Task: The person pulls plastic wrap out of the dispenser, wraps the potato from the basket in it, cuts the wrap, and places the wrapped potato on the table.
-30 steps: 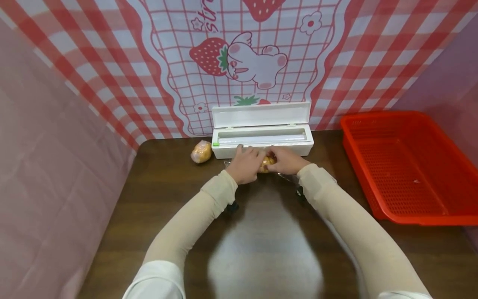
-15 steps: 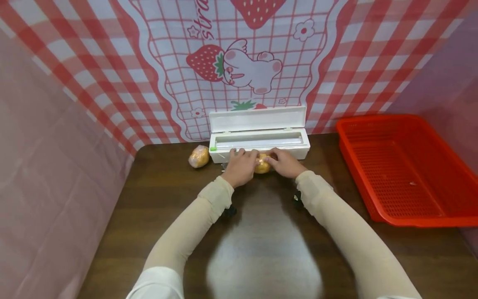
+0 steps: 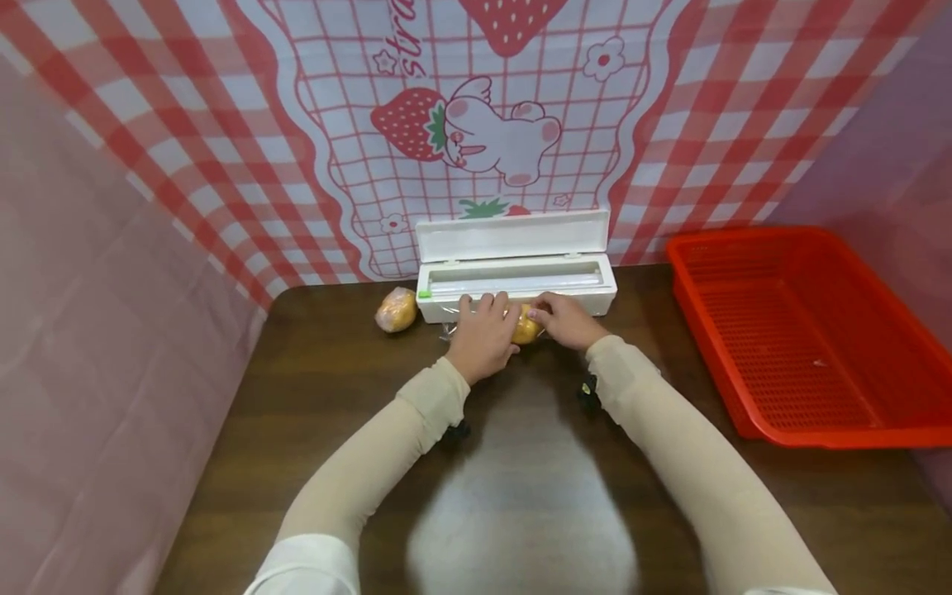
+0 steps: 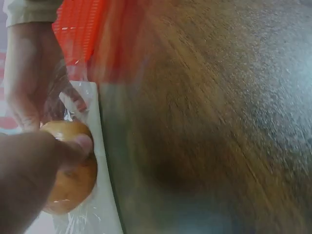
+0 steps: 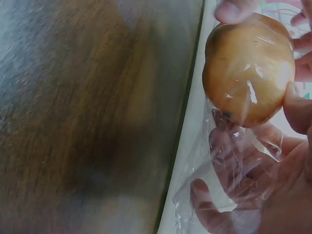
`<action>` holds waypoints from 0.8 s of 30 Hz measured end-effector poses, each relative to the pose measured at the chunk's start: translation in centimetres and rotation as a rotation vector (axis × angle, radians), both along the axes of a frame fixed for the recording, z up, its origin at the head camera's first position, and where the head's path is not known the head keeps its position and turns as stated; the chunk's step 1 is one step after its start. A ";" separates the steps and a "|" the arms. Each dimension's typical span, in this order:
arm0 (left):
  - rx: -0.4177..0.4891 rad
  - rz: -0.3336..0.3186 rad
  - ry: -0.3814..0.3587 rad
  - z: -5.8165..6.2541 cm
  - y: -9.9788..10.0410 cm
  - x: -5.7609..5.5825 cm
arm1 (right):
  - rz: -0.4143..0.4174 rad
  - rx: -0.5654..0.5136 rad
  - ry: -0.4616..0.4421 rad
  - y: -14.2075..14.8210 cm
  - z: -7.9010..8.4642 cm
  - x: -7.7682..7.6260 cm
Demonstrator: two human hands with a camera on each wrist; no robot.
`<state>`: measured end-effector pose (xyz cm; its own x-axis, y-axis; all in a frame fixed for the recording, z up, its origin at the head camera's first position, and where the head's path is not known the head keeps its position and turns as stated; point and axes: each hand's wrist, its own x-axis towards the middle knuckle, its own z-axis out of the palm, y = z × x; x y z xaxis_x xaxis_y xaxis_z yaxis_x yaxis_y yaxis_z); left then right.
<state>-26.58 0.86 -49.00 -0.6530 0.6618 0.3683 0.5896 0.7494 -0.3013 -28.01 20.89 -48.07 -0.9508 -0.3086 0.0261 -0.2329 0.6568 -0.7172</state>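
A smooth, rounded yellow-orange fruit (image 3: pixel 526 326) with clear cling film over it is between both hands, in front of the white film box (image 3: pixel 516 285). My left hand (image 3: pixel 482 337) grips its left side, the thumb lying across the fruit (image 4: pixel 73 187) in the left wrist view. On its other side my right hand (image 3: pixel 568 321) has its thumb against the fruit (image 5: pixel 251 68) and fingers bent into the loose cling film (image 5: pixel 234 165). Some film (image 3: pixel 448 330) also sticks out left of the left hand.
The film box has its lid (image 3: pixel 513 236) raised and a roll (image 3: pixel 513 283) inside. Left of it sits another wrapped yellow piece (image 3: pixel 397 311). A red plastic basket (image 3: pixel 744 364) stands at the right of the brown table (image 3: pixel 297 430), with a checked cloth (image 3: pixel 669 124) behind.
Over the last half second, the left hand's fingers have spread and its thumb now shows. Across the whole second, more of the fruit has come into view. The head view has shifted slightly.
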 end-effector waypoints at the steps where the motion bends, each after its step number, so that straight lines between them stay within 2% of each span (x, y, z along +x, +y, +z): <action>1: -0.009 -0.003 0.018 0.2 0.0 -0.1 | -0.007 0.000 -0.011 0.1 0.2 0.0; 8: -0.037 0.022 0.101 0.3 0.1 0.0 | -0.021 0.006 -0.085 0.3 1.4 -0.5; 17: -0.070 -0.026 0.371 -0.5 1.5 -0.4 | -0.066 -0.027 -0.150 0.1 1.2 -0.5; 19: -0.078 -0.049 0.388 -0.3 1.6 -0.5 | -0.084 0.010 -0.122 -0.1 1.3 -0.3; 21: -0.085 -0.066 0.384 -0.2 1.4 -0.7 | -0.112 0.095 -0.060 -0.6 1.3 -0.1; 24: -0.088 -0.084 0.364 0.0 1.0 -1.1 | -0.175 0.270 0.130 -1.4 2.1 0.4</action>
<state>-27.71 1.85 -49.00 -0.4321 0.7469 0.5054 0.4907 0.6649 -0.5632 -27.65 19.49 -45.98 -0.9841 -0.1531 0.0901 -0.1776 0.8568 -0.4841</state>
